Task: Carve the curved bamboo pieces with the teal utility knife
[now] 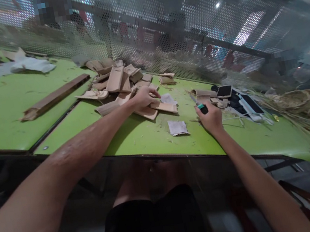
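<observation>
My left hand (143, 97) reaches over the near side of a pile of dried, curved plant-sheath pieces (115, 79). Its fingers are loosely bent and apart, just above one tan sheath piece (165, 107); whether they touch it is unclear. To the right, my right hand (210, 116) is wrapped around a utility knife (201, 107) with a teal and black handle, its blade pointing up and away from me. Between the hands, a small pale square piece (178, 127) lies flat on the green table (146, 135). A crumpled whitish scrap (168, 99) is just beyond the sheath piece.
A long brown strip (55, 96) lies left of the pile, near a table seam. Phones (224, 91), a white cable (235, 119) and a rolled sheath piece (203, 93) sit at the right. Dry stalks (295, 111) spread farther right. Perforated metal mesh (152, 32) rises behind the table.
</observation>
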{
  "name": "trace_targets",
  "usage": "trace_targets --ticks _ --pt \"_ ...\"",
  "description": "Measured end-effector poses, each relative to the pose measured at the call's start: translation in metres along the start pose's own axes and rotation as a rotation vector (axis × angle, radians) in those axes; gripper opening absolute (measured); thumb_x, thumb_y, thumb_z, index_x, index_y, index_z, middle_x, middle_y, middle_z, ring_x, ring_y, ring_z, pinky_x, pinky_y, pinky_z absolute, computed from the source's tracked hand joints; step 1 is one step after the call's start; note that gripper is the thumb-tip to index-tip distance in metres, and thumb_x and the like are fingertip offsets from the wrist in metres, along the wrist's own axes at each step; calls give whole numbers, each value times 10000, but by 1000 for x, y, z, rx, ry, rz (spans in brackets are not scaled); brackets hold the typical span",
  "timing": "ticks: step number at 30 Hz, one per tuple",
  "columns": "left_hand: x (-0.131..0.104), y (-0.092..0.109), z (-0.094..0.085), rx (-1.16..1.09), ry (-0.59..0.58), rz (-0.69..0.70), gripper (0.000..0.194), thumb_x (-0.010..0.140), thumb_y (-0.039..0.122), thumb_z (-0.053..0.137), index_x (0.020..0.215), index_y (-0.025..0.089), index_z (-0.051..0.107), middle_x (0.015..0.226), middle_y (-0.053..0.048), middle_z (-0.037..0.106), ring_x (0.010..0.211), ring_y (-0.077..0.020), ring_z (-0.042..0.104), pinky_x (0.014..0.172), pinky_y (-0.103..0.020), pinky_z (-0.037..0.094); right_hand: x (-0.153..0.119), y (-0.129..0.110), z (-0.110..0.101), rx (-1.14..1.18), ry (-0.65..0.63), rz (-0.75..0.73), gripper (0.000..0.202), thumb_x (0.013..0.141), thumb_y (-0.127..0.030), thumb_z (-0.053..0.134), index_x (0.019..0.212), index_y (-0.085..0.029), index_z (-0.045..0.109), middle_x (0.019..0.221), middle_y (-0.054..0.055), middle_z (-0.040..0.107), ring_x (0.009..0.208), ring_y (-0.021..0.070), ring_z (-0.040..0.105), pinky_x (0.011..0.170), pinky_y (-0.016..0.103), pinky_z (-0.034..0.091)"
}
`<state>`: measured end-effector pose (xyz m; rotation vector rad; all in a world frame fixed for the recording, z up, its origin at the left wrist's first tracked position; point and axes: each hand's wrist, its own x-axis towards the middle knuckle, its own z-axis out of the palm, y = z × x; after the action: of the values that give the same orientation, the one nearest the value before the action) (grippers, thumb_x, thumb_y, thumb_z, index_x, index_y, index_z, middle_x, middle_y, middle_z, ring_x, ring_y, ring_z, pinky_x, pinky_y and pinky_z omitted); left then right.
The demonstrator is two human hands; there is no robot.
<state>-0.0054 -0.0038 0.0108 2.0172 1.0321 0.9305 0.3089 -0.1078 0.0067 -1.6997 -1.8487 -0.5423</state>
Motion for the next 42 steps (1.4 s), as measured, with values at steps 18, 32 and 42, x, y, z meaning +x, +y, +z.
trace_targets --ticks 18,32,42 --pt "4 -3 5 -81 92 209 271 620 276 877 823 122 786 1035 -119 779 816 -145 684 675 -220 532 3 3 -2 148 8 -3 348 844 -567 561 799 -223 583 699 68 628 654 225 537 671 333 393" --pt "-5 11 8 100 -190 190 328 847 350 716 1062 114 787 1031 -121 783 926 -178 694 822 -261 513 -1 2 -1 35 -116 -37 426 942 -583 485 903 -191 649 815 129 707 750 267 620 683 330 366" --pt "-5 23 23 529 -299 426 381 1014 339 481 1128 155 795 1091 -140 763 962 -213 646 867 -296 432 16 -32 -12 -173 -512 -166 399 1071 -458 373 1087 -168 646 1076 180 745 912 286 656 697 335 337"
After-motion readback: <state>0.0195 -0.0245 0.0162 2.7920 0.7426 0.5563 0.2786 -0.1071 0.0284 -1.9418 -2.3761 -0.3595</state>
